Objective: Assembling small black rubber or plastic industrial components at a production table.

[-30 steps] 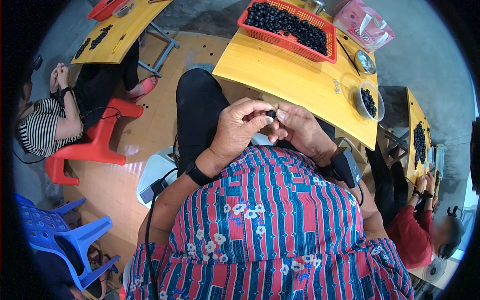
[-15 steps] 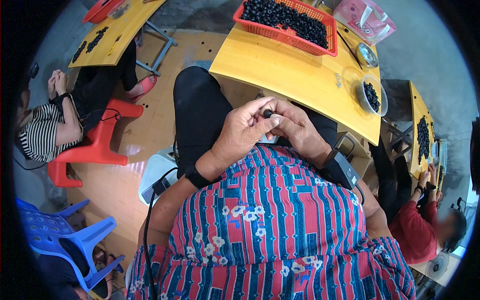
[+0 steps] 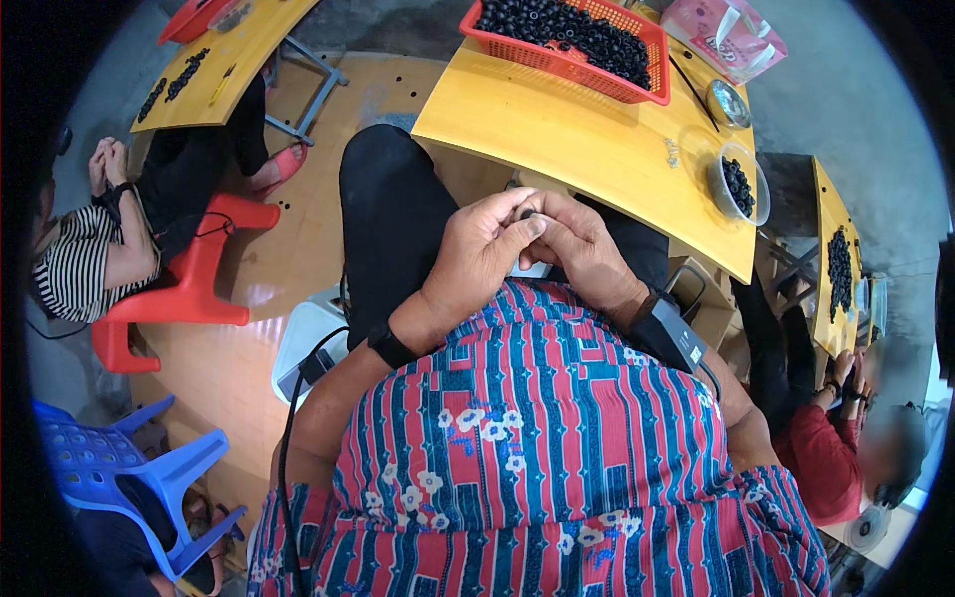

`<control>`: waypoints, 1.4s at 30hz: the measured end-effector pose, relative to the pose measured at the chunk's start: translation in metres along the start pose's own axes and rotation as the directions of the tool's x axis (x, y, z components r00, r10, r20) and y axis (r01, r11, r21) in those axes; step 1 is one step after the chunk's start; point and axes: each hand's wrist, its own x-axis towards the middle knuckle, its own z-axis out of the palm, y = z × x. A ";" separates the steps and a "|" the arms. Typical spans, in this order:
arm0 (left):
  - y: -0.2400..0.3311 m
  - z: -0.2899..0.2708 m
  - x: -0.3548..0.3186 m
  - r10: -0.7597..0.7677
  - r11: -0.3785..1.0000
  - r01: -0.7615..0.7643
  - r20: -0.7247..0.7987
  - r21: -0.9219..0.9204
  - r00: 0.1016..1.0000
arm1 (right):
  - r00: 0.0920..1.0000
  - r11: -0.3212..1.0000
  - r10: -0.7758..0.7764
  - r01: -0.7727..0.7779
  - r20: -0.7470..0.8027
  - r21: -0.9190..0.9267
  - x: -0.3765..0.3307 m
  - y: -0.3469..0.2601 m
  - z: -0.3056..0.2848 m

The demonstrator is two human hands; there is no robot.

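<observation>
In front of my belly, both hands meet over my lap, just below the table's near edge. My left hand (image 3: 476, 251) is closed, its thumb and fingers pinched round a small black ring-like part (image 3: 527, 213). Touching it from the other side, my right hand (image 3: 589, 247) is closed on the same part, thumb pressed close to the left thumb. Only a bit of the black part shows between the fingertips; the rest is hidden. On the yellow table (image 3: 557, 139), a red plastic basket (image 3: 587, 84) holds many similar black parts.
At the table's right stand a clear plastic bowl (image 3: 763, 202) of black parts, a shiny metal bowl (image 3: 729, 105), a thin black stick (image 3: 694, 92) and a pink bag (image 3: 721, 42). Small clear pieces (image 3: 672, 152) lie nearby. Co-workers sit left and right; a blue chair (image 3: 179, 468) stands lower left.
My fingers have closed further over the black part, so less of it shows. Both hands stay together at nearly the same place.
</observation>
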 end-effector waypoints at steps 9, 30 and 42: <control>-0.005 -0.002 0.005 -0.103 0.987 0.097 -0.039 -0.129 0.994 | 0.991 0.809 0.094 -0.129 0.090 0.574 -0.008 -0.011 -0.025; 0.011 -0.012 0.001 -0.336 0.938 0.341 -0.080 0.058 0.939 | 0.210 0.819 -0.526 -0.137 -0.824 -0.557 -0.068 -0.068 -0.203; 0.008 -0.026 0.021 -0.360 0.933 0.359 -0.008 -0.024 0.933 | 0.756 0.864 -0.361 0.052 -0.546 -0.500 0.015 -0.088 -0.124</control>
